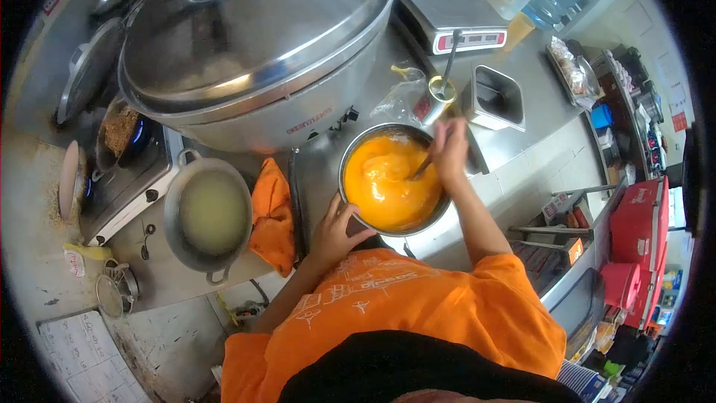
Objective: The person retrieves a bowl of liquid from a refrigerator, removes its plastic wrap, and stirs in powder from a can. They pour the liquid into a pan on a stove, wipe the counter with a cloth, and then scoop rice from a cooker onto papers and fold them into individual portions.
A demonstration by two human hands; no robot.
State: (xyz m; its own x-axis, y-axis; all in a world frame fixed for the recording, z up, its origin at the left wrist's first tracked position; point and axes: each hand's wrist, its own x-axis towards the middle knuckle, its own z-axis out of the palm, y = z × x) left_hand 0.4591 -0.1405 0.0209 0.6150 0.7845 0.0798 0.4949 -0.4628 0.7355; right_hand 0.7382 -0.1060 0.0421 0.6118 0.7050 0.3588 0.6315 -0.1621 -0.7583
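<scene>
A round metal bowl (345,192) holds a bright orange-yellow liquid (388,213) with a paler swirl on its surface. My left hand (335,233) grips the bowl's near-left side, thumb and fingers against the rim. Over the right side of the bowl, my right hand (450,151) is closed around a thin-handled stirring utensil (422,169), slightly blurred. Its lower end is under the liquid, so its kind is hidden. Just beyond the bowl stand an opened tin can (429,110) with a spoon (452,60) in it and a crumpled clear plastic bag (395,107).
A large lidded rice cooker (253,116) fills the back left. Left of me are a pot of cloudy liquid (215,213), an orange cloth (272,216) and a gas stove (134,201). A steel container (498,97) and a scale (455,11) stand back right.
</scene>
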